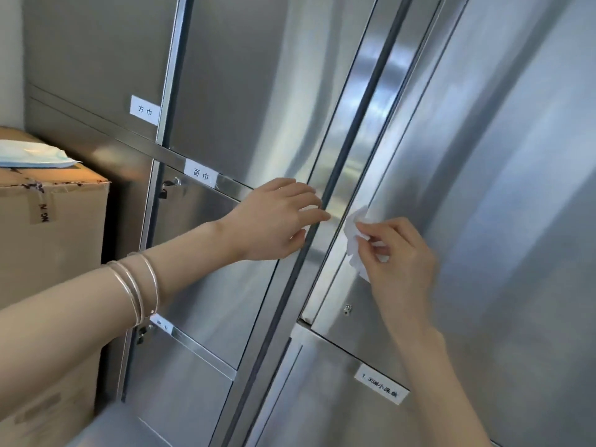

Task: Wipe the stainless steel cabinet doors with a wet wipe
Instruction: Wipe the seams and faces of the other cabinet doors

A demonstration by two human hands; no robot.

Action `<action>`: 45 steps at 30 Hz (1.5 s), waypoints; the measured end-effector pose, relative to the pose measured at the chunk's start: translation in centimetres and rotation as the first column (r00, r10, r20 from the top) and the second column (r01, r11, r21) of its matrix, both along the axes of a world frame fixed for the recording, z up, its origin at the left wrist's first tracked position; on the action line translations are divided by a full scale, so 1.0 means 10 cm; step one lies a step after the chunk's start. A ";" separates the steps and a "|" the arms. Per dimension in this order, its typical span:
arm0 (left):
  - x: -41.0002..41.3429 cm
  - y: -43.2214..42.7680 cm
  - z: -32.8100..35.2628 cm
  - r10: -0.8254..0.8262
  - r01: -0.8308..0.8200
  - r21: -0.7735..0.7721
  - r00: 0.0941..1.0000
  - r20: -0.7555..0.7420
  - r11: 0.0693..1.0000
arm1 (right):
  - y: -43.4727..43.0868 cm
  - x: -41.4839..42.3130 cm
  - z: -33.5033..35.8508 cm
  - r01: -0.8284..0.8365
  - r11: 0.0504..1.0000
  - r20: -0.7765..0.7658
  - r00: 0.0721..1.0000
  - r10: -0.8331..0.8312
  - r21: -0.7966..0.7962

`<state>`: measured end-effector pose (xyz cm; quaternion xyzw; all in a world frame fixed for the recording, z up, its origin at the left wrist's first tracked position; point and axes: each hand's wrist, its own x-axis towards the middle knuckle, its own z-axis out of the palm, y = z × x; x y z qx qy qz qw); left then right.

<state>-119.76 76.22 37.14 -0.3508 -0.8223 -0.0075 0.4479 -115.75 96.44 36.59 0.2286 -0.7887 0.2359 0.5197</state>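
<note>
- Cardboard box [48, 221] stands at the far left beside the cabinet, with a flat blue-and-white pack [35, 156] lying on top. You cannot tell from here what the pack holds.
- Next comes the left door [242, 91], a rigid sheet of brushed steel. Expect it to be smooth and slick once damp, so the cloth should glide. It shows soft, streaky reflections. Paper labels [145, 110] sit on its frame and a small padlock [163, 192] hangs at its left edge. The paper probably softens when wet, so steer round it.
- Your left hand [277, 221], with thin bangles [138, 288] on the forearm, lies against that door's right edge. Its fingers are straight and slightly spread, and the tips reach the dark seam [354, 130] between the doors. It holds nothing.
- Just right of the seam is the wet wipe [354, 240], in front of the bright edge strip of the right door [500, 188] and seemingly against it.
  - Judge it light, limp and easy to tear.
  - A fuller hold, with flat fingers behind a folded pad, would likely press better than a corner grip.
  - It looks white and crumpled, bunched at the top with a loose tail hanging down.
- Your right hand [400, 262] pinches the upper part of the wipe between the thumb and curled fingers.
- The right door is a broad, plain panel with pale vertical sheen. A small round lock [347, 309] sits below the wipe, and a white tag [380, 385] lower still.
</note>
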 end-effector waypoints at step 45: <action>0.76 1.43 0.13 -0.055 0.055 0.003 0.998 0.029 0.998 | 1.38 0.91 0.24 0.125 0.992 -0.018 0.992 -0.125 0.028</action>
